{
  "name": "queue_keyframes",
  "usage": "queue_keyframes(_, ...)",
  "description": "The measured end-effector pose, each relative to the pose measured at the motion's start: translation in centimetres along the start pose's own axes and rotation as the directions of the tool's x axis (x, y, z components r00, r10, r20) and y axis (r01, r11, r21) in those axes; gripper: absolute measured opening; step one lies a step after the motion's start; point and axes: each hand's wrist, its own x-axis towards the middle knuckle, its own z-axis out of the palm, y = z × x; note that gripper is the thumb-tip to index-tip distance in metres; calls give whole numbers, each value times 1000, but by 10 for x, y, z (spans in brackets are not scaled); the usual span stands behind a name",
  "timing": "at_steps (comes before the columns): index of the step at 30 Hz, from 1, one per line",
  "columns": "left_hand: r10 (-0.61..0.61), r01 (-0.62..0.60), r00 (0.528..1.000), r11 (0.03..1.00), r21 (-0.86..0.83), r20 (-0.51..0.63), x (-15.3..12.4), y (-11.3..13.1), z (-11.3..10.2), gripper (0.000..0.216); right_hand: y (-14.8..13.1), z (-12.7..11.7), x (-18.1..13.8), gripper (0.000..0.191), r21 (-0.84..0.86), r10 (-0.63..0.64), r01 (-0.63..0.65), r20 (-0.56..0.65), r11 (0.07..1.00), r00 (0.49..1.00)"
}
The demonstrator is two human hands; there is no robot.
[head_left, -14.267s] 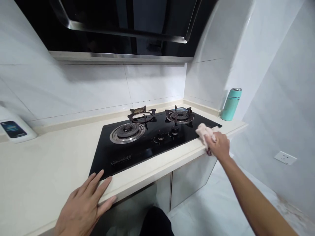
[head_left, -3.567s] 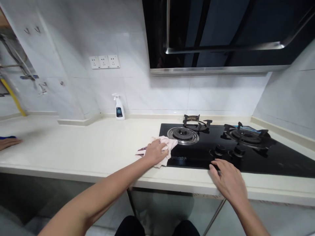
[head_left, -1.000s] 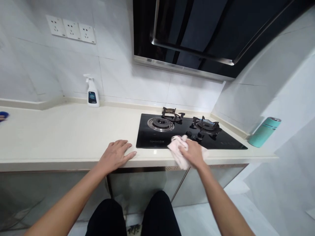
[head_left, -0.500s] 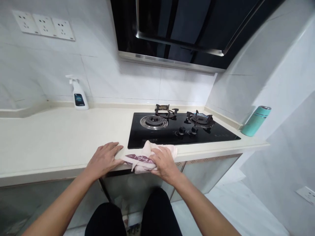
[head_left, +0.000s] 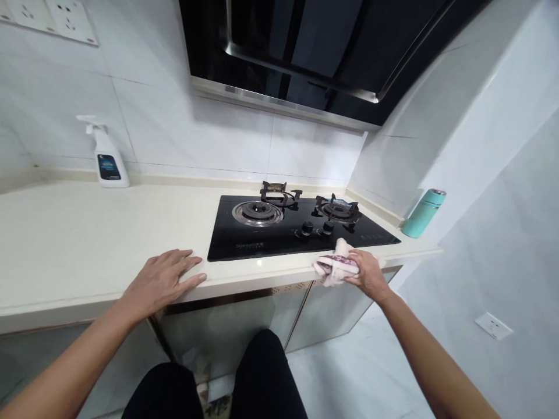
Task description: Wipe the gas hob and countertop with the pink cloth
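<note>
My right hand [head_left: 368,273] grips a bunched pale pink cloth [head_left: 336,269] with a purple patch. The cloth lies over the counter's front edge, and part of it hangs below the edge. Just behind it is the black glass gas stove [head_left: 283,241], with two knobs at its middle. My left hand [head_left: 161,278] rests flat on the cream countertop [head_left: 87,233], fingers apart and holding nothing, left of the stove's near corner. The palm side of my right hand is hidden.
A white spray bottle [head_left: 109,160] stands at the back left by the wall. At the right end of the counter is a teal flask [head_left: 423,213]. A loose pan support [head_left: 282,195] sits at the stove's back edge. The black range hood [head_left: 279,75] hangs above.
My right hand has slid the cloth rightward along the counter's front edge, away from my left hand. My left hand stays on the countertop. The camera view has turned somewhat to the right.
</note>
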Motion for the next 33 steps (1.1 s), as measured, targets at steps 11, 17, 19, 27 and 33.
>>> queue_keyframes(11,-36,36,999,999,-27,3,6,17,-9,57,11,5,-31,58,-171,239,-256,-113,952,964)
queue_keyframes(17,-77,76,997,993,-92,-6,4,24,-13,50,-143,30,3,61,-299,136,-114,55,947,989)
queue_keyframes(19,-109,110,994,986,-124,12,3,26,-16,50,-197,35,20,60,-278,75,-50,81,959,994)
queue_keyframes(27,-210,218,976,880,-423,66,4,29,-27,51,-352,62,80,52,5,-294,295,80,956,952)
queue_keyframes(33,-173,212,977,871,-442,127,2,26,-25,37,-369,77,80,54,103,-394,405,-108,909,913)
